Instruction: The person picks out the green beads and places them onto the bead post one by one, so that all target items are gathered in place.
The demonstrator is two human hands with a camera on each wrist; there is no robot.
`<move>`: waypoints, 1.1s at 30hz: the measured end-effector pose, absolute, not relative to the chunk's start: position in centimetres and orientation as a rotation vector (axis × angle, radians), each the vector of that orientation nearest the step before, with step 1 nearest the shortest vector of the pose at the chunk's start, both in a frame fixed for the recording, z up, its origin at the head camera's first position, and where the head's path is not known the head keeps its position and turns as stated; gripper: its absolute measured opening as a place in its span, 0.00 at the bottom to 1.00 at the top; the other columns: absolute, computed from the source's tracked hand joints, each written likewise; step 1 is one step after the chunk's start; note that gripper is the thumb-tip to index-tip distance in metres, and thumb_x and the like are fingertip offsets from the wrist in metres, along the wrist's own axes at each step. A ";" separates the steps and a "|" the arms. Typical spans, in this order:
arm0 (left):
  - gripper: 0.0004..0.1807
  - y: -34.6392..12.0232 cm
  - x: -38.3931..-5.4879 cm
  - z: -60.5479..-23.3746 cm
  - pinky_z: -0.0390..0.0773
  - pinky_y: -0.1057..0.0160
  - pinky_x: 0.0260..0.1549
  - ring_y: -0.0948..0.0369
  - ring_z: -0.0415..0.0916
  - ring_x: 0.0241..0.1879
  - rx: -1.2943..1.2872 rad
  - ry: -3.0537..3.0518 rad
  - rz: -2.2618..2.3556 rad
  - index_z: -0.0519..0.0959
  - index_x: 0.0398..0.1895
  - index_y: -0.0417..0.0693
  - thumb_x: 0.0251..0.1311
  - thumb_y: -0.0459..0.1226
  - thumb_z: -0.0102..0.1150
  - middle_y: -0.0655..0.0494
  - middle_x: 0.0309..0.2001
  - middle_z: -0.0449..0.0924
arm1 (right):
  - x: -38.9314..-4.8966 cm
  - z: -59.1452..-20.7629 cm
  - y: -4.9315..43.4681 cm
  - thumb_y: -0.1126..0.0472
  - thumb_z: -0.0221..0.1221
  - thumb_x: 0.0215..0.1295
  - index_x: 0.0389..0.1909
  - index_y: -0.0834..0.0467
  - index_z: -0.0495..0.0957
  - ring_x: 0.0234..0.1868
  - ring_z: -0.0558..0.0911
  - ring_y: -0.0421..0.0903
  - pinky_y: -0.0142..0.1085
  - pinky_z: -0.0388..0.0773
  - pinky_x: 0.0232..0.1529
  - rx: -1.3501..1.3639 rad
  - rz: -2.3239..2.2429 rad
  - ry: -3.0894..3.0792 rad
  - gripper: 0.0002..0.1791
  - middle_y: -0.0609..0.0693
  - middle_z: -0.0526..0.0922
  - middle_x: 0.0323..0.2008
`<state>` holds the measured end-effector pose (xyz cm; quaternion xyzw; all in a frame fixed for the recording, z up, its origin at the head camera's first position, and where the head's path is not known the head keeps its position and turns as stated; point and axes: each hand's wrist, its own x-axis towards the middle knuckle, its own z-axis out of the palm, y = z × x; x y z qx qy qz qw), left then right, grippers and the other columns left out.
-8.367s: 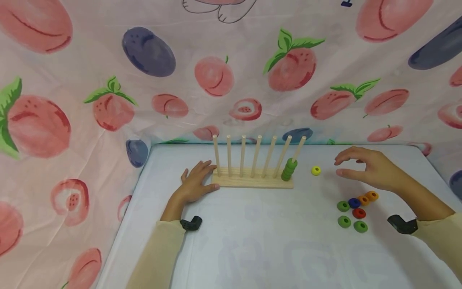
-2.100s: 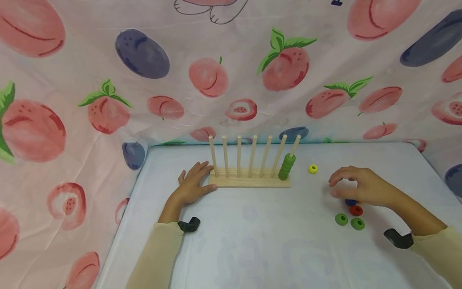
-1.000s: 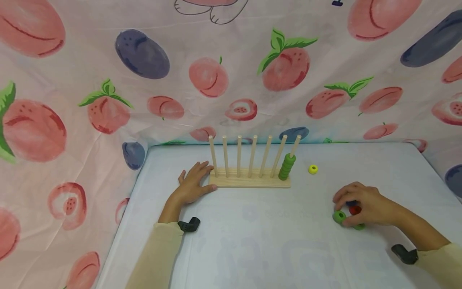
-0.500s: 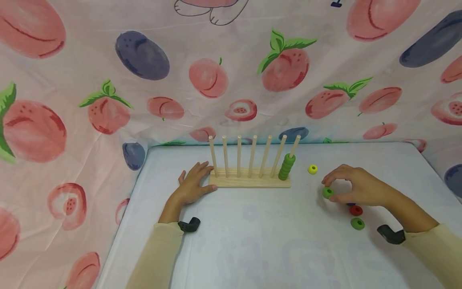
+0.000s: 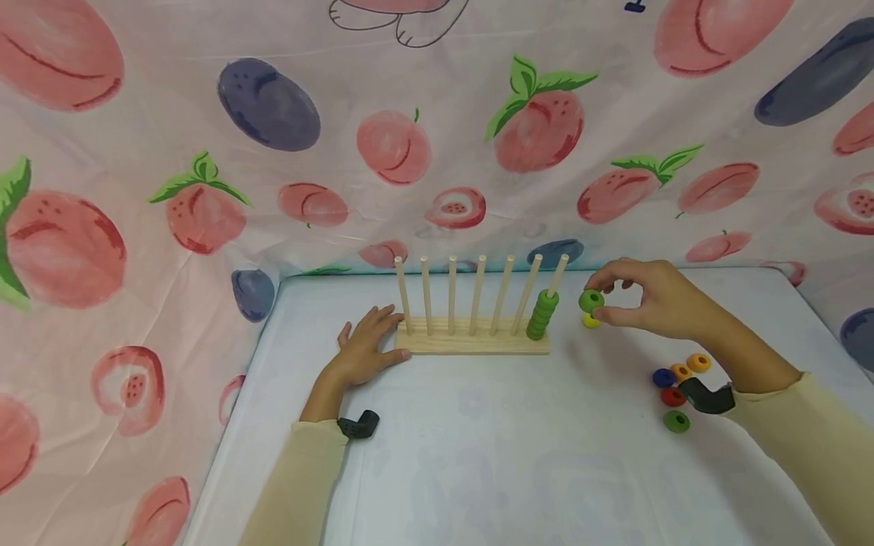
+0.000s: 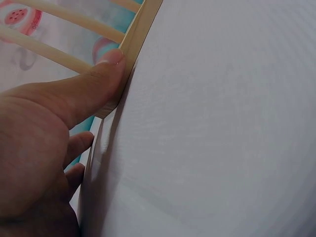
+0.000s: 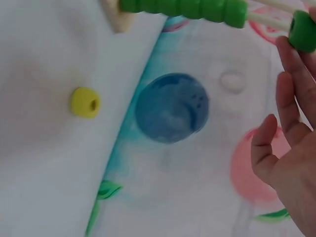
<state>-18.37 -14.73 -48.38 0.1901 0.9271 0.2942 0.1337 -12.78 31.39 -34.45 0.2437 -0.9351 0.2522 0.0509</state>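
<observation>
My left hand (image 5: pixel 363 350) grips the left end of a wooden peg rack (image 5: pixel 471 346), its thumb at the front edge and its fingers behind. The left wrist view shows the thumb pressed on the base. Several upright pegs stand in the rack; the rightmost carries a stack of green beads (image 5: pixel 543 315). Between thumb and fingers, my right hand (image 5: pixel 662 299) pinches another green bead (image 5: pixel 591 301), raised to the right of that peg. In the right wrist view this held bead (image 7: pixel 303 32) appears close to the tip of the loaded peg.
A yellow bead (image 5: pixel 590 321) lies right of the rack, partly hidden by the held bead. Near my right forearm lie a blue bead (image 5: pixel 663 378), two orange beads (image 5: pixel 698 362), a red bead (image 5: pixel 672 396) and a green bead (image 5: pixel 677 422). A fruit-print cloth (image 5: pixel 437 152) hangs behind.
Over the last second my right hand has picked a green bead off the table and carried it up and left towards the rack. Earlier, the green stack grew taller. My left hand stays put.
</observation>
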 end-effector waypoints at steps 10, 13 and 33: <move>0.40 -14.7 -18.4 -48.4 0.29 0.31 0.73 0.48 0.37 0.83 0.562 2.684 0.867 0.64 0.77 0.58 0.64 0.56 0.65 0.54 0.83 0.50 | -13.9 -32.3 28.9 0.63 0.70 0.60 0.50 0.53 0.84 0.45 0.76 0.37 0.25 0.70 0.49 0.523 0.983 -2.649 0.16 0.39 0.85 0.42; 0.40 -14.6 -18.4 -48.4 0.29 0.31 0.73 0.48 0.37 0.83 0.563 2.685 0.868 0.64 0.77 0.58 0.64 0.56 0.65 0.54 0.83 0.50 | -14.4 -32.0 28.3 0.62 0.69 0.62 0.50 0.54 0.84 0.46 0.76 0.36 0.25 0.70 0.49 0.489 1.040 -2.609 0.15 0.35 0.83 0.42; 0.41 -14.7 -18.3 -48.4 0.30 0.30 0.72 0.48 0.38 0.83 0.559 2.692 0.858 0.65 0.77 0.58 0.63 0.56 0.66 0.53 0.82 0.51 | -15.3 -33.1 27.1 0.60 0.70 0.63 0.48 0.50 0.85 0.47 0.77 0.41 0.34 0.70 0.50 0.462 1.125 -2.704 0.13 0.44 0.85 0.44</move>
